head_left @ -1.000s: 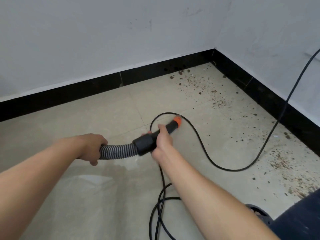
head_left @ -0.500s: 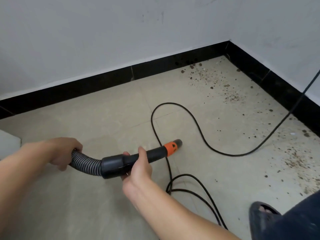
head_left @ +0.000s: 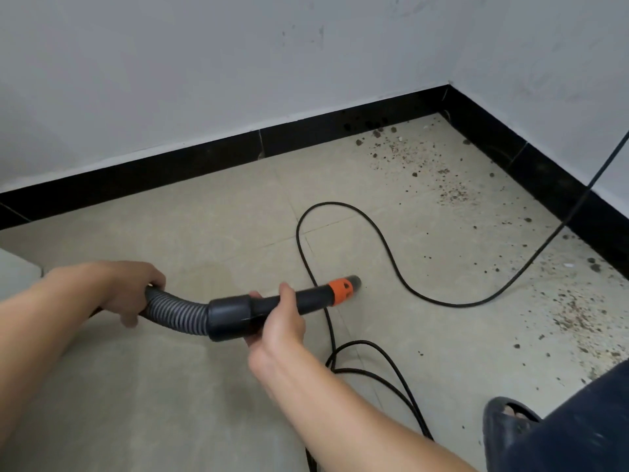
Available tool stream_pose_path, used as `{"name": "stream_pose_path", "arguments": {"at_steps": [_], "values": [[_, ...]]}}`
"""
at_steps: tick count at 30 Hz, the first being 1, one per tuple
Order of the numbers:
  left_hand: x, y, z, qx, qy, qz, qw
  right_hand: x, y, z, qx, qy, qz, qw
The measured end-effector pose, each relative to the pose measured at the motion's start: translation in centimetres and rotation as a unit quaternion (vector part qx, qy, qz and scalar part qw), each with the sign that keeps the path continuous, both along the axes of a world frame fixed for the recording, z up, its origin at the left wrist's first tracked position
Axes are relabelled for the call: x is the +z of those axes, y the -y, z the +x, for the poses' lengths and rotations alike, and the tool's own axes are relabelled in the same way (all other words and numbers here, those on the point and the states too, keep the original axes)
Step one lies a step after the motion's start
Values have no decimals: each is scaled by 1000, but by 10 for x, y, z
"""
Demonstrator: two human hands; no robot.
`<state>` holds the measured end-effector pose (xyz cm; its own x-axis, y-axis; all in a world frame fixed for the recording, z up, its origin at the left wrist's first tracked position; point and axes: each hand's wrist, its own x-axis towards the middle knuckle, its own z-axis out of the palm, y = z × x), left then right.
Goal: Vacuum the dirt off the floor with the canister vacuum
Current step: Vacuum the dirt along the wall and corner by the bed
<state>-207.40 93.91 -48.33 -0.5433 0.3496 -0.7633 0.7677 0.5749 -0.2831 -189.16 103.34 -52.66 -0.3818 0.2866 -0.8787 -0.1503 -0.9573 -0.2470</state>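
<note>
My right hand (head_left: 277, 320) grips the black rigid handle of the vacuum hose (head_left: 235, 315), just behind its orange-ringed nozzle tip (head_left: 343, 289). The tip points right and hovers low over the beige tiled floor (head_left: 204, 240). My left hand (head_left: 131, 287) holds the ribbed grey hose (head_left: 173, 313) further back. Brown dirt crumbs (head_left: 425, 165) lie scattered toward the room corner, and a denser patch of dirt (head_left: 578, 318) lies along the right wall. The canister itself is out of view.
A black power cable (head_left: 384, 240) loops across the floor under the nozzle and runs up the right wall. Black skirting (head_left: 190, 161) lines both white walls. My dark sandal (head_left: 507, 420) and trouser leg are at the lower right. A pale object's corner (head_left: 17, 270) shows at the left edge.
Both hands pulled the hose back from the cable loop toward me and to the left, then eased slightly right. The nozzle now lies nearly level, pointing right.
</note>
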Motion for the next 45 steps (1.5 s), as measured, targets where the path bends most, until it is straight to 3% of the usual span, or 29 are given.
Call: {"name": "stream_pose_path", "arguments": {"at_steps": [6, 12, 20, 24, 29, 34, 37, 45], "values": [[6, -29, 15, -30, -3, 15, 999, 4, -41, -9, -22, 18, 44, 999], [11, -31, 19, -69, -7, -108, 992, -2, -13, 5, 6, 20, 13, 1000], [8, -22, 11, -59, 16, -121, 991, -5, -11, -2, 58, 30, 26, 998], [10, -23, 8, -49, 1, -73, 996, -3, -30, -16, 40, 30, 51, 997], [10, -17, 9, -70, 8, -128, 989, -6, -6, -5, 67, 25, 32, 997], [9, -21, 3, -8, 6, -15, 1000, -4, -69, -56, 114, -25, 112, 987], [4, -37, 5, 14, 34, 61, 997, -13, -92, -66, 107, 4, 140, 984], [-4, -53, 9, -33, 35, -2, 999, -19, -82, -24, 36, 33, 107, 993]]}}
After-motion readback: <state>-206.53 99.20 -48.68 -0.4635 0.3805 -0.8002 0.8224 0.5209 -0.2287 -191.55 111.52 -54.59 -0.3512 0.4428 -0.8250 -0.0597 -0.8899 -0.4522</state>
